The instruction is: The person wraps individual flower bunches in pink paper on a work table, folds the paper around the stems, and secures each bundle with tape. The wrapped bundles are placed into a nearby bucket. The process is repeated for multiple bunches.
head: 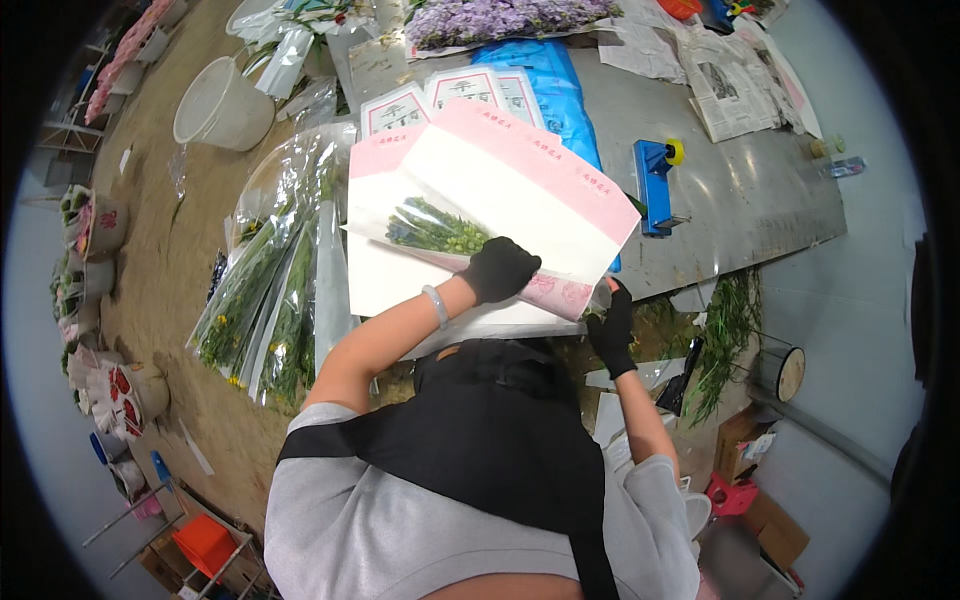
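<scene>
A bunch of green-budded flowers (439, 229) lies slantwise in a clear-fronted sleeve on white wrapping paper with a pink printed border (592, 180). My left hand (501, 268), in a black glove, is closed over the sleeve's near edge, just below the buds. To its right, the rolled lower part of the wrap (561, 294) shows a pink flower print. My right hand (613, 330), also gloved in black, curls at the lower right end of the wrapped bunch. Its palm side and the stem ends are mostly hidden.
Left of the paper lean plastic-sleeved yellow flowers (262, 300); a white bucket (225, 105) stands beyond. A blue tape dispenser (654, 187) sits on the metal table (750, 202). Purple flowers (510, 19) lie at the back. Cut greenery (720, 345) is on the floor at right.
</scene>
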`<state>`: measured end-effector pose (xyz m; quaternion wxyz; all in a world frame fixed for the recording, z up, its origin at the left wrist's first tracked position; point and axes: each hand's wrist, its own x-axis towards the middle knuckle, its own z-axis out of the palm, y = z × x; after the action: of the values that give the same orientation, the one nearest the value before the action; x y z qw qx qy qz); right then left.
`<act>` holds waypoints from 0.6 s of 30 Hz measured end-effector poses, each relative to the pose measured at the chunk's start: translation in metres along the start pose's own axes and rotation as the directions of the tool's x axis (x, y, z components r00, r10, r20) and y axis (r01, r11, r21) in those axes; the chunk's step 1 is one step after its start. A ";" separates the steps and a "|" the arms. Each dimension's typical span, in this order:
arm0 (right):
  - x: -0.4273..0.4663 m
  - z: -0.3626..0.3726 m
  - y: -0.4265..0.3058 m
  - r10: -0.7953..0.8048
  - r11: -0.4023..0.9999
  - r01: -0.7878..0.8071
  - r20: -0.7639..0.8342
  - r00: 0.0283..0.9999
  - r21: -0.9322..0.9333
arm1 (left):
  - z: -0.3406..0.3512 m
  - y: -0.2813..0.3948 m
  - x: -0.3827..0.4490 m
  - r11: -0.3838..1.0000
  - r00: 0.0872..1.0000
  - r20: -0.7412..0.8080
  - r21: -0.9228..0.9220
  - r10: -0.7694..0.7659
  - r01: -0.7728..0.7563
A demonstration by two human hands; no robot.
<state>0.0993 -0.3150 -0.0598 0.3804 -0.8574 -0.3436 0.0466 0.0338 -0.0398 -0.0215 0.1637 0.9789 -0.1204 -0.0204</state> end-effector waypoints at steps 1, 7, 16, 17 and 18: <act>0.001 -0.002 -0.013 -0.022 0.991 0.011 -0.075 0.997 -0.136 | 0.000 -0.003 0.010 1.000 1.000 0.010 0.018 0.004 -0.005; 0.011 0.047 -0.035 -0.019 0.976 0.023 0.017 1.000 -0.216 | -0.017 -0.008 0.051 0.987 0.947 0.295 -0.048 -0.130 0.151; 0.053 0.050 -0.025 0.330 0.936 -0.218 0.475 0.816 -0.276 | 0.012 -0.020 0.045 0.996 0.997 -0.081 -0.087 0.001 -0.008; 0.057 0.049 -0.020 0.331 0.942 -0.223 0.572 0.751 -0.251 | 0.010 -0.017 0.041 0.990 0.986 -0.148 -0.099 0.081 -0.096; 0.064 0.045 -0.017 0.329 0.944 -0.229 0.616 0.715 -0.239 | 0.002 -0.009 0.037 0.966 0.981 -0.091 -0.178 0.173 -0.187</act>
<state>0.1234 -0.2396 -0.0684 0.1631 -0.8550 -0.3225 0.3719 0.0716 -0.0410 -0.0264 0.2597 0.9445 -0.2003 0.0200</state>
